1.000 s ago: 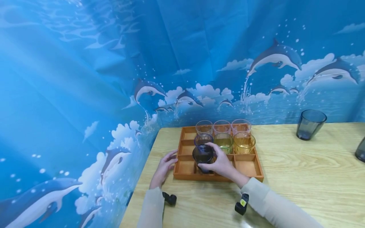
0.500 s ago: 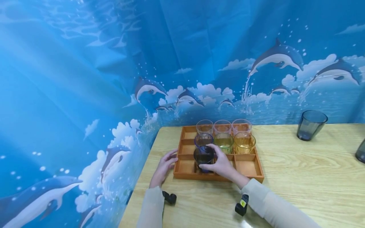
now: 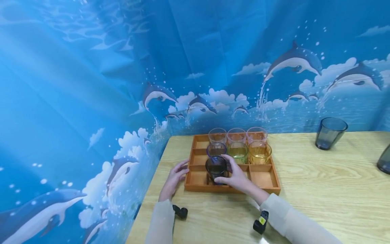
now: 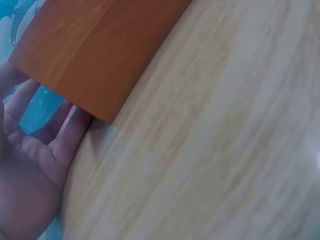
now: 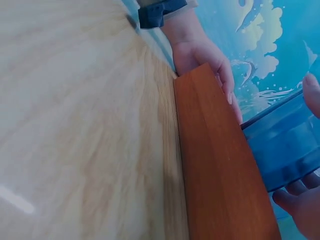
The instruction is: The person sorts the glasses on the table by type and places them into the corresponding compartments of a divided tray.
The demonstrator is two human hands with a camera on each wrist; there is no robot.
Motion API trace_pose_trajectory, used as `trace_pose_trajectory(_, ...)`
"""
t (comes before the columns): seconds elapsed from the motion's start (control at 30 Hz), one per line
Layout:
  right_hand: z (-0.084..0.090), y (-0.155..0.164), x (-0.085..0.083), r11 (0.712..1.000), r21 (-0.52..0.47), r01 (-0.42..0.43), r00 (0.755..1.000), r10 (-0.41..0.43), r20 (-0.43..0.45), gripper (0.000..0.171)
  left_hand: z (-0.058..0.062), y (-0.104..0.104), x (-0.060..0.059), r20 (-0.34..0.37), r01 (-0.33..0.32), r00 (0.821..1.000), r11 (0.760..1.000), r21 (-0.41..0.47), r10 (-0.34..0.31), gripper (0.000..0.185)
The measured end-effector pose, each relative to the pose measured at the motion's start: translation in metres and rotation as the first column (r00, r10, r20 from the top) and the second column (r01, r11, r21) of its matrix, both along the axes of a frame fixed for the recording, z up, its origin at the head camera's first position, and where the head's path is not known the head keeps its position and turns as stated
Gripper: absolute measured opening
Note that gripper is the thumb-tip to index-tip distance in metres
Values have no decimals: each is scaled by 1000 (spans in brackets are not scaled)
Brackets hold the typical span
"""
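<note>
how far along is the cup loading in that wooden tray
Done: six cups fill the far two rows of the orange wooden divided tray, among them a green tumbler and an amber tumbler. In hand: the right hand sets a dark blue tumbler into a near-row compartment while the left hand steadies the tray's side. Left: near-row compartments look empty; two grey tumblers wait on the table.

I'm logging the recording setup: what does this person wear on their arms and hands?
Both hands are bare. The left hand and right hand come out of long, pale beige sleeves reaching the wrists. Each wrist carries a small black device; the right wrist device shows a yellow-green mark, the left wrist device is plain black.
</note>
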State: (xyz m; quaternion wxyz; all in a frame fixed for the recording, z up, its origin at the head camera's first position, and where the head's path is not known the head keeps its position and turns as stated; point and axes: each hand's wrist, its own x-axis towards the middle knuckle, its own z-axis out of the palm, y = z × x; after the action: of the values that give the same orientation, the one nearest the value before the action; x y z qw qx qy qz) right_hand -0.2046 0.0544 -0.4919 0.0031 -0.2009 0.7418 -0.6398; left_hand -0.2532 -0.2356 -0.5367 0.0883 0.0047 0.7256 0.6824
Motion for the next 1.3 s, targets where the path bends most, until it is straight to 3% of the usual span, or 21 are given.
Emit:
trace_pose_trajectory(0.17, -2, 7, 5, 996, -92, -13, 999, 9, -50, 82, 10, 1, 4, 7, 29, 1000, 999, 18, -29, 48)
trace_pose_trajectory(0.33, -3, 17, 8, 996, -86, 19, 997, -26, -78, 71, 22, 3, 10, -1, 42, 999, 999, 6, -42, 48)
trace_pose_trajectory(0.63, -1, 41, 15, 994, -103, 29, 988, -44, -146, 56, -2, -2, 2, -2, -3, 1000, 1000, 26, 3, 48)
trace_pose_trajectory(0.83, -2, 57, 20, 993, -91, 74, 984, -87, -154, 44, -6, -4, 0, -5, -28, 1000, 1000, -11, 28, 45)
trace_pose_trajectory(1.3, -3, 90, 29, 983, -73, 171, 977, -179, -119, 33, 19, 4, 10, 10, 30, 1000, 1000, -10, -29, 48)
